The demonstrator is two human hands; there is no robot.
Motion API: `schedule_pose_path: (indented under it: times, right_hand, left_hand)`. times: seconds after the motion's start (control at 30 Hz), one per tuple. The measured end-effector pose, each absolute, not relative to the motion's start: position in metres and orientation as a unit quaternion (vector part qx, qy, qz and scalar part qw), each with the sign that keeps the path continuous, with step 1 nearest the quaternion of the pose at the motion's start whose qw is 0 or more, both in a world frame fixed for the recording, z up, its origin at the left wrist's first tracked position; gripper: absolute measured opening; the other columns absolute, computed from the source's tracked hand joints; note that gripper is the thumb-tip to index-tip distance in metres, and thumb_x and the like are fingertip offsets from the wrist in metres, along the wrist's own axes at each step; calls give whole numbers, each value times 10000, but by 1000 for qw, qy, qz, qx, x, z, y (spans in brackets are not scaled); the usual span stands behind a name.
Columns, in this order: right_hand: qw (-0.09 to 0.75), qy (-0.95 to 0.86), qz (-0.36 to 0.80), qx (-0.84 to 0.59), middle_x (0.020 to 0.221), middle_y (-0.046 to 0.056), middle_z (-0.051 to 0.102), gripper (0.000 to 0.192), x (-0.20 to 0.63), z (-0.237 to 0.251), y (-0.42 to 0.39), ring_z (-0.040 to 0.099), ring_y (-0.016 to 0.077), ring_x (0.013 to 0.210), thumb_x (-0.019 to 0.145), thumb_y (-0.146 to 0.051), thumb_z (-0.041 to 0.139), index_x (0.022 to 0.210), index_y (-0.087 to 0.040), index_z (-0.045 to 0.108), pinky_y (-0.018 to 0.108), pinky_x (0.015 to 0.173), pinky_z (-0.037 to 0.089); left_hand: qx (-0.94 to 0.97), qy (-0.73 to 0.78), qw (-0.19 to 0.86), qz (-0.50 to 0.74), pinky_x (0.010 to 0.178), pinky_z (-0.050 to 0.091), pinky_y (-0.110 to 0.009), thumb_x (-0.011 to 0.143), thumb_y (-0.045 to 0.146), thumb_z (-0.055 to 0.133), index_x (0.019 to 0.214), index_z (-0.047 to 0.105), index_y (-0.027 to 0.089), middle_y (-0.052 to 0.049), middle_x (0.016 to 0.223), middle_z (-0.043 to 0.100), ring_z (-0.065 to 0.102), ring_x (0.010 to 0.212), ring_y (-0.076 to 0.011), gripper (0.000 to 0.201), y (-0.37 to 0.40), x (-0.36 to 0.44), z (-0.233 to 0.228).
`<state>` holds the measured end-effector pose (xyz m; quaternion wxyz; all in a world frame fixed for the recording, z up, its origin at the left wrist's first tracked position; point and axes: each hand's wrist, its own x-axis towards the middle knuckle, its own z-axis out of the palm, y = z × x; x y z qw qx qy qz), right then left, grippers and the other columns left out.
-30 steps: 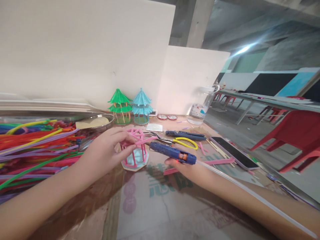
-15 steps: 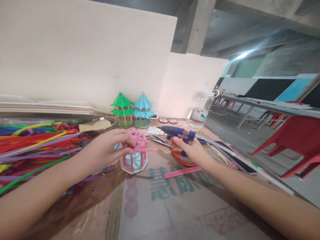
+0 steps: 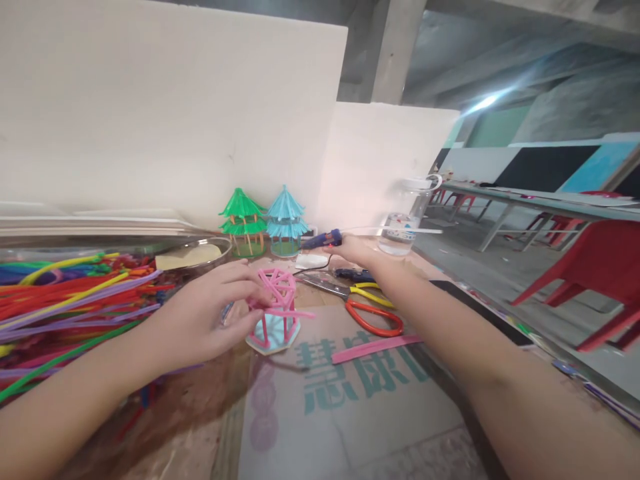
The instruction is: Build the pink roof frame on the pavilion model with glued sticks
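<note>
My left hand [image 3: 210, 313] pinches the pink pagoda [image 3: 276, 308]; my right hand [image 3: 356, 250] grips the blue glue gun [image 3: 323, 239] far back.

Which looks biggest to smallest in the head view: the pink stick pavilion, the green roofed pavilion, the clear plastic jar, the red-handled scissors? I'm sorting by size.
1. Pink stick pavilion, nearest the camera, so partly flattered.
2. Clear plastic jar.
3. Red-handled scissors and green roofed pavilion look alike; unranked.

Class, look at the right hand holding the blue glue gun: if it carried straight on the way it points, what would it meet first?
Probably the blue pavilion model: the right hand aims the glue gun leftward at its base, though depth is unclear.
</note>
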<state>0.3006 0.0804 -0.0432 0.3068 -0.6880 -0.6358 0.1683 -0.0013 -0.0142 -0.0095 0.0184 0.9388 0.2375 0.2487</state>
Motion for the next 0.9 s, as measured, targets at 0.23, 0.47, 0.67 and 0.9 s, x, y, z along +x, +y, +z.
schedule_pose_path:
  times: [0.23,0.47,0.67,0.9]
  right_hand:
    - [224,-633,180,-719,1246,93,614,346,313,-66,86,639,230,1050,960,-348,605,1252,-164,585,437,877,560]
    - [154,-651,136,-731,1202,85,636,321,318,-54,78,651,215,1015,960,-349,605,1215,-154,603,427,864,563]
    - [112,-668,45,-734,984,113,749,200,319,-20,49,669,297,1022,721,-153,823,900,-166,736,344,878,470]
    - [199,-744,12,-638,813,58,724,267,272,1,-19,649,180,755,979,-296,516,838,-175,708,265,674,406]
  left_hand:
    - [940,229,7,252,949,495,-358,877,256,519,865,712,236,-39,928,710,648,909,-207,195,-14,-1,-9]
    - [944,224,-9,242,876,500,-331,881,248,515,894,688,225,-47,938,693,626,940,-214,174,-12,-4,-12]
    - [936,237,-7,261,911,489,-347,885,279,517,909,694,223,-71,1064,645,596,1043,-237,187,-13,-2,-15]
    - [937,246,16,246,985,481,-358,905,257,488,913,675,210,-80,1152,622,585,1139,-241,193,-15,1,-16]
